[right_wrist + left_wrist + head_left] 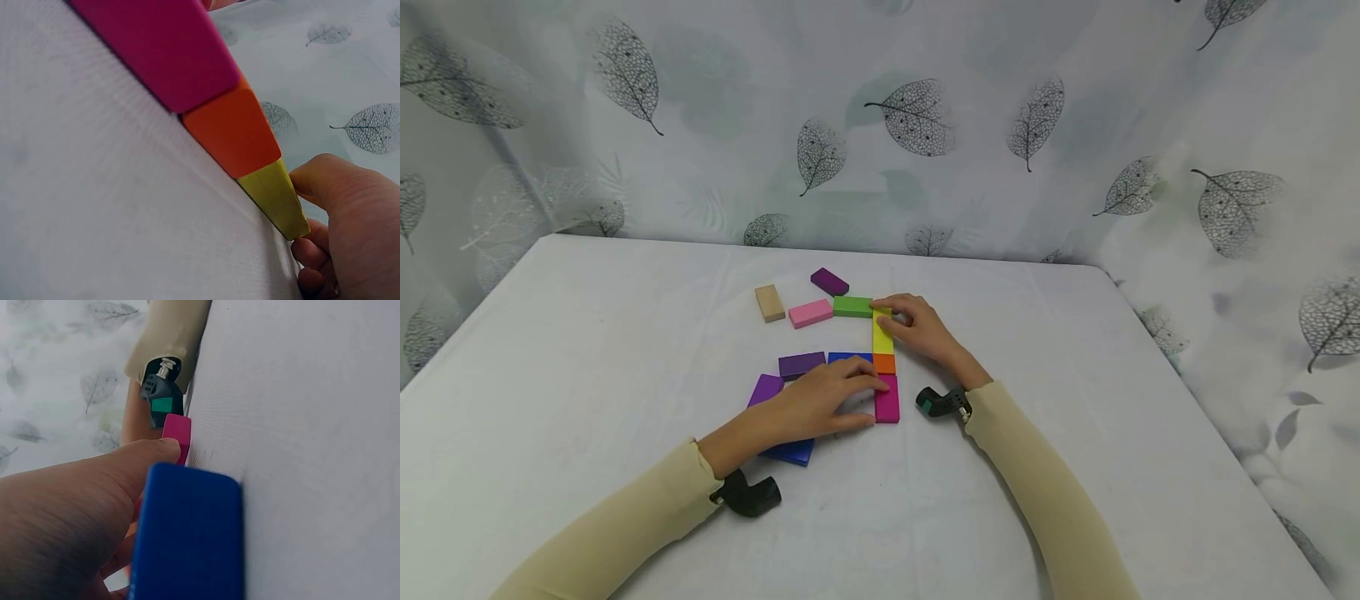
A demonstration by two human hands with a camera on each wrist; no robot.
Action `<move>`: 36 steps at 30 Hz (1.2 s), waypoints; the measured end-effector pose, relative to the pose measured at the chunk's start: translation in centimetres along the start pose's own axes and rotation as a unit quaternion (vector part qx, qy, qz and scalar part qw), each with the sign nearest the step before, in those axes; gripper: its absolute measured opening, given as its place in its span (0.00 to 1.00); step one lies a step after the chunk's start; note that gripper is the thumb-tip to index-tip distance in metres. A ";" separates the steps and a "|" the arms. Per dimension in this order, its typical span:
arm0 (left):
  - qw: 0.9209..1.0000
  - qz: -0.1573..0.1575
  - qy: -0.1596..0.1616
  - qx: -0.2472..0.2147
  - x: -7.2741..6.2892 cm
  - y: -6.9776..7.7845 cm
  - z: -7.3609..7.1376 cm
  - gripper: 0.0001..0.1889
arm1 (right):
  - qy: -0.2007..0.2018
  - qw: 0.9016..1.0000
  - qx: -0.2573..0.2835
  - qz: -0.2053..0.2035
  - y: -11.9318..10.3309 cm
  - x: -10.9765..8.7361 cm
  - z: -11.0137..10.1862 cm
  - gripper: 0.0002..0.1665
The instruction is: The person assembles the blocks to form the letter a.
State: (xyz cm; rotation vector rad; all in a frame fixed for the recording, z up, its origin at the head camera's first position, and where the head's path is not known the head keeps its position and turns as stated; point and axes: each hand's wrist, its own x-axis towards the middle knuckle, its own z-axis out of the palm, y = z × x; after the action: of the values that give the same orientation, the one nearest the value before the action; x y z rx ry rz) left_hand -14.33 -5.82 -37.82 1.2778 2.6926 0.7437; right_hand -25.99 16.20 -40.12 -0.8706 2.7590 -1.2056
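A magenta block, an orange block and a yellow block form a line running away from the person. The left hand holds the magenta block between thumb and fingers, its thumb at the near end in the left wrist view. At the far end of the line, the right hand pinches the yellow block with thumb and index finger. A green block meets the yellow one's far left corner. Partly hidden behind the left hand, a blue block reaches toward the orange block.
Left of the line lie two purple blocks and another blue block under the left wrist. Farther back are a pink block, a natural wood block and a dark plum block. A leaf-patterned curtain borders the white table.
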 end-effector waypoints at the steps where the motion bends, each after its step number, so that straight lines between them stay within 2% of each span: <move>1: 1.000 0.000 0.000 0.001 0.0 0.0 0.0 0.23 | 0.000 1.000 0.000 0.001 0.0 0.0 0.0 0.20; 13: 1.000 -0.005 -0.013 0.011 0.0 0.2 -0.1 0.25 | 0.001 1.000 0.000 -0.002 -0.1 -0.1 0.0 0.20; 27: 1.000 -0.002 -0.012 -0.014 -0.2 0.2 -0.5 0.22 | 0.001 1.000 0.001 0.000 -0.1 0.1 0.0 0.20; 36: 0.999 -0.015 -0.014 -0.033 -0.2 0.4 -1.0 0.21 | 0.001 1.000 0.000 -0.004 -0.3 0.0 -0.1 0.20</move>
State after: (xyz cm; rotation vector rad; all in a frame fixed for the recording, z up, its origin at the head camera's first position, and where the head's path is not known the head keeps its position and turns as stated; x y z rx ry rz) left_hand -14.22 -6.14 -36.81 1.2225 2.6354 0.7966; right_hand -25.89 16.07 -39.83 -0.8821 2.7603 -1.2073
